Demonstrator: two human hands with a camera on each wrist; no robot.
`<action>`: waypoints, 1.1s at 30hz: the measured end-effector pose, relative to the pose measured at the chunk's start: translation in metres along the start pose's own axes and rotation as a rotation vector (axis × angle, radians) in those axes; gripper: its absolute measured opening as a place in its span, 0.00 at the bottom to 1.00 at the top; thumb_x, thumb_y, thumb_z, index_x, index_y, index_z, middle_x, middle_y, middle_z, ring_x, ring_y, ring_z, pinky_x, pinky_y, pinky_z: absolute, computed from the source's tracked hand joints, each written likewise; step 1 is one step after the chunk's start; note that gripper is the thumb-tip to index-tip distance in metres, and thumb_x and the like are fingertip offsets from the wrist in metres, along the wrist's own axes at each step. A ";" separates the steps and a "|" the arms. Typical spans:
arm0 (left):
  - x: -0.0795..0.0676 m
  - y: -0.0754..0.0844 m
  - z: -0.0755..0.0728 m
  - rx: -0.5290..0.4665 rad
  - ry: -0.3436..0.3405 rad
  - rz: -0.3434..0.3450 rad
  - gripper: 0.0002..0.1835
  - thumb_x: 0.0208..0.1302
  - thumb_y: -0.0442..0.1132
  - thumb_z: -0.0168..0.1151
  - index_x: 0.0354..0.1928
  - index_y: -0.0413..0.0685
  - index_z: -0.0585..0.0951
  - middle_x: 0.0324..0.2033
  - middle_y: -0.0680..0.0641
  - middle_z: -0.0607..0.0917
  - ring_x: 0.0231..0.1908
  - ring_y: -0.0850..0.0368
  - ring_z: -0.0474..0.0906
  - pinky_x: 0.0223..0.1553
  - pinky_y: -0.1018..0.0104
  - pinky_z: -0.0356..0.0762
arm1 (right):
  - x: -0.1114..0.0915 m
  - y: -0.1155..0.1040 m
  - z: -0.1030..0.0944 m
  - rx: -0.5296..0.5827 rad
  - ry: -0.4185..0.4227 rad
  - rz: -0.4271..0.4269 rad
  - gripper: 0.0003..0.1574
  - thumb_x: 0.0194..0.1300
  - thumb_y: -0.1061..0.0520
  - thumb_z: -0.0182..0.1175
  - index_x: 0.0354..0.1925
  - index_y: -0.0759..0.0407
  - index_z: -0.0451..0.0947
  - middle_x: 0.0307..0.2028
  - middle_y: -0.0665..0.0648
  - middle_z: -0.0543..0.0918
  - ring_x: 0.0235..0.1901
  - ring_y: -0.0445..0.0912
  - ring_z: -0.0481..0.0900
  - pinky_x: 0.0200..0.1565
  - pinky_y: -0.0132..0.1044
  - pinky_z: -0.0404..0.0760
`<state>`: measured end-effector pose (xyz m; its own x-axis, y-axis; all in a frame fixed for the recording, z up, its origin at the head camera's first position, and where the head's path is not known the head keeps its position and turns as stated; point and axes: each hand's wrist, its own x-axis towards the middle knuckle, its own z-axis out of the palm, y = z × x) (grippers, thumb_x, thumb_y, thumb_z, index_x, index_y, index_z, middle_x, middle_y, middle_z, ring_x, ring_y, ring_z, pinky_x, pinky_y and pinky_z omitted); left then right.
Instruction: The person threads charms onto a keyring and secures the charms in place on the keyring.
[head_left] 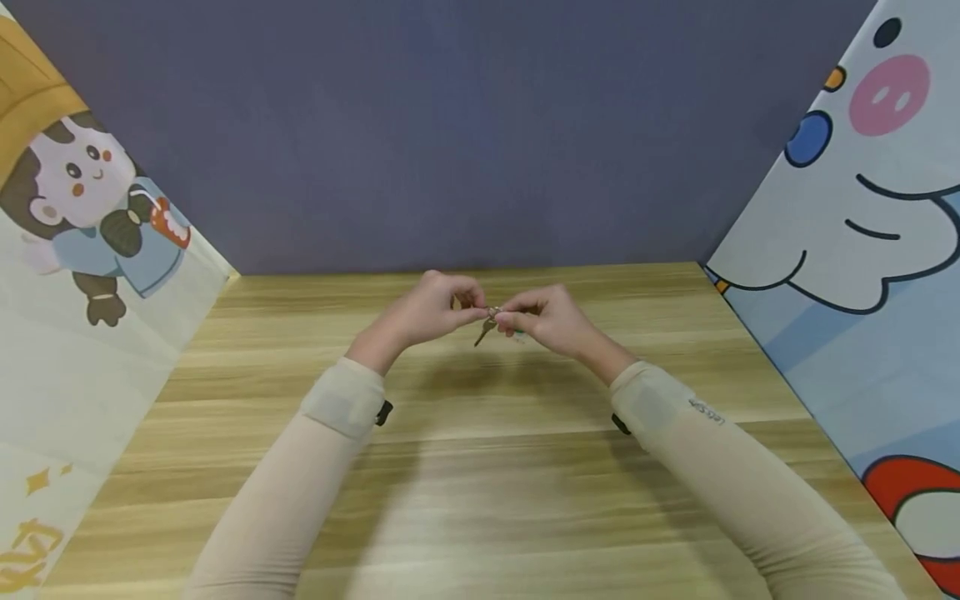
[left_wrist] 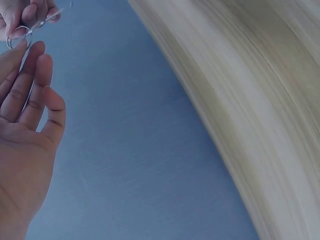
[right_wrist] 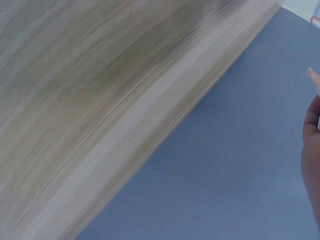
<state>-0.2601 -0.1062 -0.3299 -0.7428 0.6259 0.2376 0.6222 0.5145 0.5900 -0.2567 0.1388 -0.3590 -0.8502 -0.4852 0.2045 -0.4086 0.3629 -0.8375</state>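
Observation:
Above the wooden table, both hands meet at a small metal key ring (head_left: pixel 492 311). A key (head_left: pixel 483 331) hangs from it, its blade slanting down to the left. My left hand (head_left: pixel 432 310) pinches the ring's left side between thumb and fingertips. The right hand (head_left: pixel 553 321) pinches it from the other side. Below the right fingertips shows a small clear and teal piece (head_left: pixel 519 335), partly hidden by the fingers. In the left wrist view, the ring (left_wrist: pixel 31 35) sits at the left thumb tip. The right wrist view catches only the edge of the right hand (right_wrist: pixel 311 160).
The wood-grain table (head_left: pixel 480 508) runs back to a dark blue-grey panel (head_left: pixel 480 133). Cartoon-printed side panels stand at the left (head_left: pixel 90 375) and right (head_left: pixel 817 325). Shadows of the hands and forearms fall on the tabletop.

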 end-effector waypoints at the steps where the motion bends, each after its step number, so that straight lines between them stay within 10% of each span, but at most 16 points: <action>1: -0.001 0.000 0.000 -0.005 -0.002 -0.004 0.03 0.75 0.39 0.68 0.42 0.50 0.88 0.39 0.47 0.92 0.38 0.57 0.87 0.40 0.59 0.83 | 0.000 -0.001 0.000 0.000 -0.001 0.006 0.10 0.74 0.54 0.69 0.43 0.58 0.93 0.35 0.61 0.93 0.38 0.62 0.89 0.36 0.38 0.87; 20: -0.005 0.001 0.005 -0.078 -0.015 -0.077 0.10 0.75 0.46 0.68 0.51 0.51 0.90 0.43 0.51 0.94 0.42 0.58 0.89 0.46 0.57 0.87 | 0.004 -0.004 0.005 -0.039 -0.012 -0.024 0.10 0.76 0.55 0.67 0.45 0.58 0.93 0.36 0.64 0.93 0.35 0.57 0.89 0.34 0.38 0.86; 33: -0.005 -0.003 0.008 0.012 0.148 0.044 0.05 0.72 0.37 0.71 0.44 0.48 0.92 0.41 0.50 0.92 0.38 0.58 0.85 0.41 0.61 0.84 | 0.000 -0.007 0.004 -0.126 0.095 -0.032 0.12 0.76 0.51 0.67 0.46 0.55 0.92 0.34 0.55 0.92 0.34 0.52 0.88 0.33 0.38 0.84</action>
<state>-0.2567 -0.1061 -0.3388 -0.7427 0.5552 0.3745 0.6571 0.4962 0.5674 -0.2530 0.1331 -0.3551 -0.8611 -0.4228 0.2825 -0.4695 0.4478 -0.7609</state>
